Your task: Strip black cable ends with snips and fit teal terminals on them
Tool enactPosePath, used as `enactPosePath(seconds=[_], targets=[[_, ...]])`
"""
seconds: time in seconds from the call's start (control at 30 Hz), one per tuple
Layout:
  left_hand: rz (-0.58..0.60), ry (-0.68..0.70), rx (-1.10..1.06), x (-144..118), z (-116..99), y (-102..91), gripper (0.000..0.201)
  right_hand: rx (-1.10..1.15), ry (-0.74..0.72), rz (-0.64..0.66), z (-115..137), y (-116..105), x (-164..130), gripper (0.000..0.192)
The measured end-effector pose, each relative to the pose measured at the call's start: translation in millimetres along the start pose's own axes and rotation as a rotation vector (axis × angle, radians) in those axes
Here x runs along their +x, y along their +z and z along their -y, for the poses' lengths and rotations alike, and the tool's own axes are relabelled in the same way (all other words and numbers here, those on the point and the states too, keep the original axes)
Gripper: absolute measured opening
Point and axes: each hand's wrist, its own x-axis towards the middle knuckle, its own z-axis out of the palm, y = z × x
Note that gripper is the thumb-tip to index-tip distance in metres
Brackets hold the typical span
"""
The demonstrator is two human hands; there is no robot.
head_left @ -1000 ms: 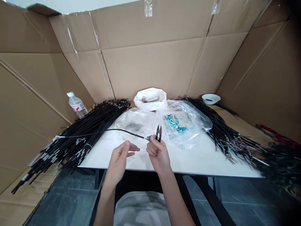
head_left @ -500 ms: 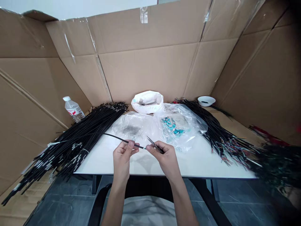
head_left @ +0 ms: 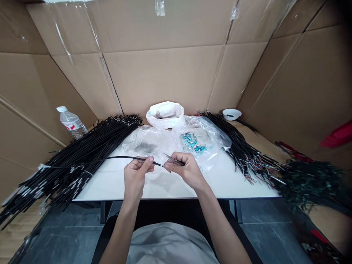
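In the middle, my left hand [head_left: 135,176] is closed around a black cable [head_left: 118,157], near its right end. The cable runs left over a pile of black cables. Past my left fingers, small bare wire ends [head_left: 166,168] show pale and reddish colours. My right hand [head_left: 187,169] is closed on a slim pointed metal tool [head_left: 172,158], dark toward the grip, its tip aimed left. That hand's thumb and fingers also meet the wire ends. My fingers partly hide the tool, so its exact kind is unclear.
A cable pile [head_left: 93,146] and a plastic bottle [head_left: 72,123] stand left. Behind my hands lie clear bags with small metal bits [head_left: 145,147] and teal connectors [head_left: 194,142], beside a white bag [head_left: 165,114]. Stripped cables [head_left: 233,143] and a white bowl [head_left: 231,114] are right. Cardboard walls [head_left: 165,73] surround the table.
The view has shifted down and right. The wires at the cable's end show more spread, with a reddish one visible. Both hands keep their holds.
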Motion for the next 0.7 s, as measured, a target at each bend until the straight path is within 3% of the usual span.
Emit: enactPosePath(seconds=[0.17,0.3,0.47,0.7], targets=[[0.222,-0.14,-0.04,-0.3,-0.3,-4.4,0.047,-0.005,0.019,0.275,3.3,-9.7,18.2,0.046],[0.307,-0.198,-0.103,-0.4,0.5,-5.6,0.044,-0.051,-0.034,0.311,4.1,-10.5,28.3,0.048],[0.18,-0.149,-0.076,0.5,1.4,-10.6,0.046,-0.094,-0.001,0.24,6.3,-10.3,24.6,0.045],[0.038,-0.059,0.004,0.2,-1.1,-10.7,0.049,-0.003,0.249,0.149,4.1,-13.1,17.5,0.041]])
